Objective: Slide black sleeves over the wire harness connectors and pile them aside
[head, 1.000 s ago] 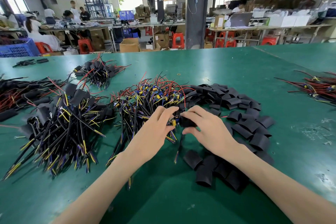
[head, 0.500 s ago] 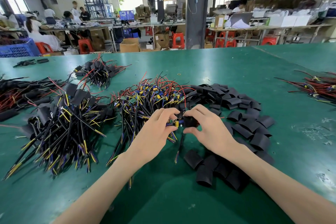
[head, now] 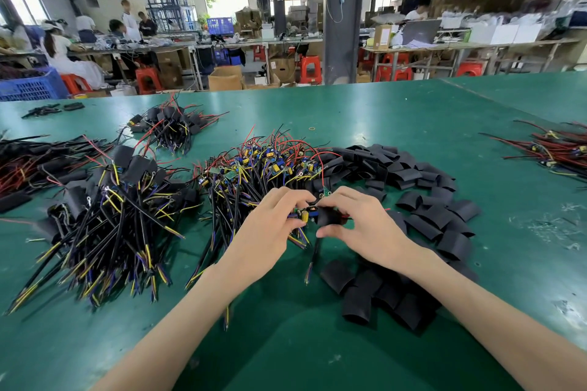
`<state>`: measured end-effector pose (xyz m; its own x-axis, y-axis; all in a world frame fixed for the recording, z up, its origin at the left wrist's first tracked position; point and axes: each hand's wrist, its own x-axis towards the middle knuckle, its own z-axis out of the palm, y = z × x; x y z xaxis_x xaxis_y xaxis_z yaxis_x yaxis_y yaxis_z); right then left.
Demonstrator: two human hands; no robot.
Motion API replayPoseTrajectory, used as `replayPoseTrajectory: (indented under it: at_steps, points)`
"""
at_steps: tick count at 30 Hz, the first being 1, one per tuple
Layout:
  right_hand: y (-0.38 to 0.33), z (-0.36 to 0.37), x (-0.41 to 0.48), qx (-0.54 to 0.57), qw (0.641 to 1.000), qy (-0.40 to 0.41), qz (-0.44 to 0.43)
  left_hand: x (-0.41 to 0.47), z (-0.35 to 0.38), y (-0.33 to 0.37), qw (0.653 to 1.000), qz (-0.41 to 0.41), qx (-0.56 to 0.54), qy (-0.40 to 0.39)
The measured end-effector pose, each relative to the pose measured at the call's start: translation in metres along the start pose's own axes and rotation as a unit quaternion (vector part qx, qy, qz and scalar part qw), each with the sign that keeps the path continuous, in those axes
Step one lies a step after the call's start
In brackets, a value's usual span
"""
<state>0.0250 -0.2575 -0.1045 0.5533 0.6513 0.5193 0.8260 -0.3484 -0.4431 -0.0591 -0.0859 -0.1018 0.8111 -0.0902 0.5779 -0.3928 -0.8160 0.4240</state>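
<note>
Your left hand [head: 270,232] pinches the wire harness connector [head: 305,214], a small board with a yellow part, with its fingers curled round it at the near edge of the heap of bare harnesses [head: 254,174]. Your right hand [head: 365,225] is just beside it, thumb and fingers curled round a black sleeve [head: 328,216] whose left end meets the connector. The fingertips of your two hands nearly touch above it. You cannot tell how far the connector sits inside the sleeve, because your fingers cover the joint. A black lead [head: 313,257] runs from under the sleeve toward you, between your wrists, and ends in coloured tips on the green table [head: 381,111]. The loose sleeves [head: 397,168] lie in a band from the far right of the heap round to the near side, where some lie under your right forearm. To the left, just beside the heap, is the pile of sleeved harnesses [head: 111,209], with its wire ends fanned toward you. A smaller sleeved bundle [head: 171,127] lies farther off on the left. A bundle of red wires [head: 559,146] lies at the right edge, well apart from your hands.
</note>
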Motion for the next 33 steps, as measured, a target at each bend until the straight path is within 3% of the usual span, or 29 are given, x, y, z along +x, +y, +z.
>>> replayPoseTrajectory:
  at_steps: [7,18,22,33]
  points:
    - [0.0002,-0.0046,0.0,0.069,0.997,-0.005,0.045,-0.0009,-0.001,0.0,1.0,-0.006,-0.009,-0.027]
    - [-0.0052,0.0054,-0.0037,-0.03,0.999,0.017,-0.028,-0.0012,0.0041,-0.0027,0.997,-0.045,-0.065,-0.013]
    - [-0.0079,0.0049,-0.0049,-0.046,0.997,0.017,-0.056,0.001,0.0046,-0.0028,0.997,-0.018,-0.081,0.009]
    - [-0.0061,0.0038,-0.0072,-0.066,0.997,-0.002,-0.042,0.0012,0.0025,-0.0087,0.997,-0.021,-0.053,-0.053]
